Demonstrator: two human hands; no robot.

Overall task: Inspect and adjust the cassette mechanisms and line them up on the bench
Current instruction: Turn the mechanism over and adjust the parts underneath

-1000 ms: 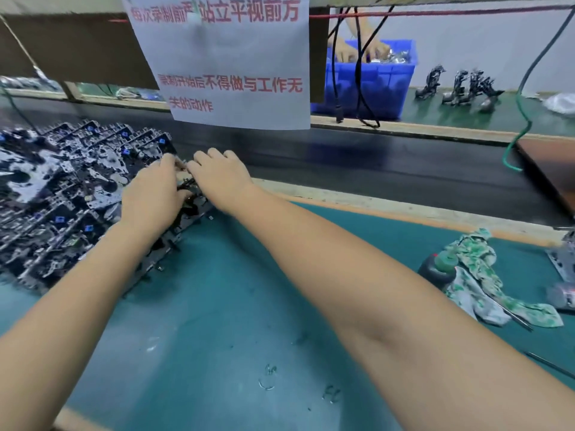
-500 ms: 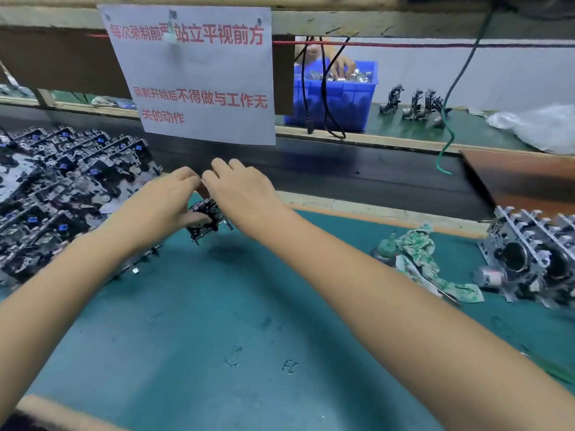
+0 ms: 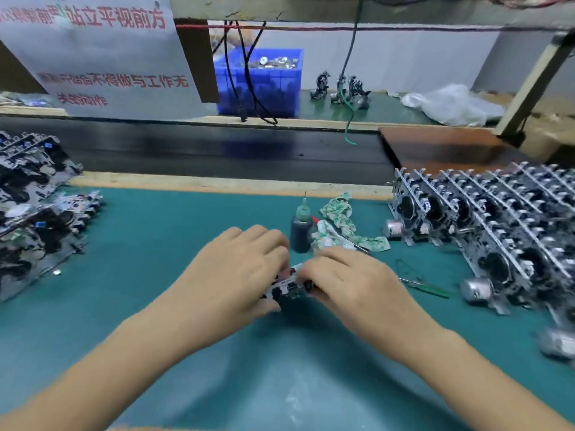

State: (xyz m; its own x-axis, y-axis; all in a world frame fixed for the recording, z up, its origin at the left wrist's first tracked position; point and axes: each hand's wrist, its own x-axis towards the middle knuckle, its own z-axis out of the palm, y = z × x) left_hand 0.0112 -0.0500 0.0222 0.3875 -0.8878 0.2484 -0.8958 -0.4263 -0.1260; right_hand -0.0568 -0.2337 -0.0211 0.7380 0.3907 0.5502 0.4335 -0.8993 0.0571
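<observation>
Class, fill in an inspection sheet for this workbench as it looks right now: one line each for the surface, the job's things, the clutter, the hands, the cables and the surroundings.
Surface: green mat covers the bench, with pale scuffs near the front edge.
Job's things: one cassette mechanism held over the mat; a pile of mechanisms at the left; lined-up rows of mechanisms standing at the right.
Clutter: dark dropper bottle upright, patterned rag beside it, green-handled tool lying flat.
Hands: left hand and right hand both grip the mechanism.
Cables: black cables and a green cable hang from above.
Surroundings: dark conveyor belt, blue bin of metal parts, printed sign, plastic bag.
</observation>
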